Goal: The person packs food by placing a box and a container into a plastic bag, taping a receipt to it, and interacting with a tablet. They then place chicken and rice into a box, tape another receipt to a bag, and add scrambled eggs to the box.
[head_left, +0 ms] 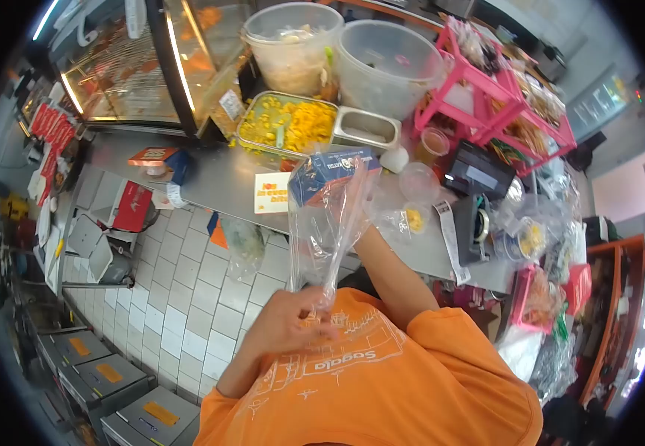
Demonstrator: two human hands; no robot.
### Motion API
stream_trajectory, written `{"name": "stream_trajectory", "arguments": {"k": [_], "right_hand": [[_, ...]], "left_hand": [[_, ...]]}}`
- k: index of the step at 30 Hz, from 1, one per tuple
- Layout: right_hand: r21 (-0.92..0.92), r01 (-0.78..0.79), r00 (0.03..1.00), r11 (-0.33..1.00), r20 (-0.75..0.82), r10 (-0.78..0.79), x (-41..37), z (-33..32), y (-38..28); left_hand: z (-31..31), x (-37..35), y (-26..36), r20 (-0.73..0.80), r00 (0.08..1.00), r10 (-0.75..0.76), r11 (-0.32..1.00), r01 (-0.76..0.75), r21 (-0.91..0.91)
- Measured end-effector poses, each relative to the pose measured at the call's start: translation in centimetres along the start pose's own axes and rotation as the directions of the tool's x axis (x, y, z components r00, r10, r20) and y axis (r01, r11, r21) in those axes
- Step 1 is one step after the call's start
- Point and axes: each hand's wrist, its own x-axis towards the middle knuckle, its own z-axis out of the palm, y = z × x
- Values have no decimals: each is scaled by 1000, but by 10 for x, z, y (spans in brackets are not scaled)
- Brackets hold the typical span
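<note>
A clear plastic bag (313,236) stretches up from my chest toward the counter. My left hand (293,318) is closed on its near end, in front of the orange shirt. My right forearm reaches forward to the bag's far side, where my right hand (365,199) is mostly hidden behind or within the crumpled plastic. At the bag's far end is a dark blue printed carton (330,177), which the clear plastic overlaps in this view. Left of it, a white card with orange lettering (271,193) lies at the counter edge.
A metal tray of yellow food (293,119) and a small steel pan (367,131) sit behind the carton. Two large plastic tubs (389,67) stand farther back. Pink racks (478,97) and a receipt strip (452,241) are on the right, a heated display case (122,74) on the left.
</note>
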Motion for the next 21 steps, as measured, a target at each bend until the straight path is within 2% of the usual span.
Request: {"name": "stream_trajectory", "arguments": {"k": [1,2,3,4,5,6,7,8,9,10,11,12,13,14,15,16,17,18,19,20,21], "right_hand": [[59,-75,997,995,2,75,-5,-12,1],[124,-144,990,982,18,143,-7,-21,1],[192,-215,976,957,33,213,-12,-30,4],[200,-211,977,957,10,213,-29,-37,-3],[169,-117,992,979,-28,124,-51,-37,-20],[131,-21,998,991,-57,29,-62,-38,-32],[129,-16,997,992,-70,25,-50,-46,-28],[130,212,961,969,-207,-183,-27,-56,-18],[101,429,863,898,-341,-373,-12,-64,-13],[204,145,987,968,-92,-129,-9,-79,-26],[208,154,985,966,-107,-135,-27,-70,-25],[120,99,961,988,-269,-63,-57,-46,-26],[37,25,905,999,-425,-6,-77,-35,-24],[26,16,903,1000,-429,-3,-87,-41,-16],[95,50,934,994,-357,-13,-97,-47,-7],[166,76,960,983,-277,-27,-104,-51,0],[149,58,963,987,-268,-16,-103,-65,6],[-180,-95,967,979,-249,48,-95,-86,7],[-487,-221,963,845,-246,110,-89,-100,4],[-795,-57,990,604,32,137,-117,-84,-31],[-934,205,923,292,284,261,-154,-46,-77]], "left_hand": [[0,9,-7,18,1000,4,1000,-4,-12],[0,22,-19,-216,974,65,994,-45,96],[2,34,-37,-425,895,140,977,-55,206],[-1,41,-99,-439,849,295,824,7,567],[-2,36,-104,-431,855,290,830,-1,557],[1,32,-107,-341,939,47,866,133,482],[7,27,-107,-219,955,-198,861,276,426],[14,14,-101,-67,994,-81,946,98,309],[11,11,-85,-47,996,-81,947,91,309],[6,10,-64,-40,985,168,974,-159,164],[2,12,-43,-77,913,401,916,-402,12],[3,24,-19,-259,896,361,932,-358,57],[1,43,-4,-441,841,312,948,-304,91],[-11,59,-4,-512,797,321,947,-289,142],[-24,74,-6,-581,745,327,945,-265,192],[-37,89,-14,-596,739,313,950,-253,185],[-47,104,-27,-527,817,234,972,-211,105],[-55,109,-34,-449,879,161,986,-163,33],[-55,104,-32,-470,870,151,988,-153,36],[-50,96,-25,-376,919,122,990,-84,115],[-43,88,-21,-289,954,72,982,-16,190]]}}
